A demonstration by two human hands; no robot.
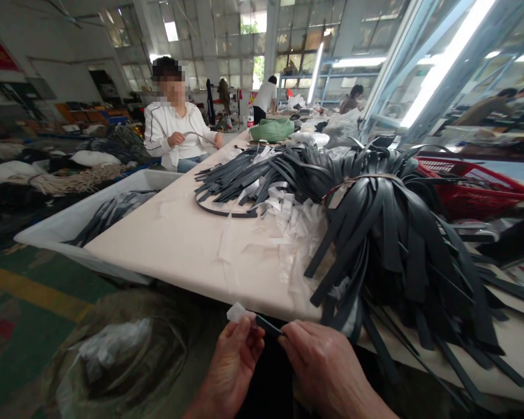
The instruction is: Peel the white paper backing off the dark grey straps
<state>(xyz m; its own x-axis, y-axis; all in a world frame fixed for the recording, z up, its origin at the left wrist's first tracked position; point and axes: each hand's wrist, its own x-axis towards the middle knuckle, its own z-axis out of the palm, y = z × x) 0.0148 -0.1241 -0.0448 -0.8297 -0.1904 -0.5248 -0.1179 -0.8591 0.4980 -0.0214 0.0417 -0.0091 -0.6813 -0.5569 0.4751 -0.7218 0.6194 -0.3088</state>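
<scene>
Both hands, left hand (pixel 231 366) and right hand (pixel 327 369), pinch a thin, limp black strap (pixel 268 326); it looks light, best held near its white-wrapped end (pixel 238 313).

A factory hall: worktable (pixel 179 244) heaped with black straps (pixel 388 233).

Interior is moderately bright with mixed lighting. Daylight enters through the high windows (pixel 209 29) at the rear; fluorescent tubes (pixel 445 61) overhead at right are blown out, with glare streaking along them. The table (pixel 187 238) is evenly lit, shadows soft. Wide-angle distortion bends the edges. The lower foreground is dim and slightly blurred.
</scene>
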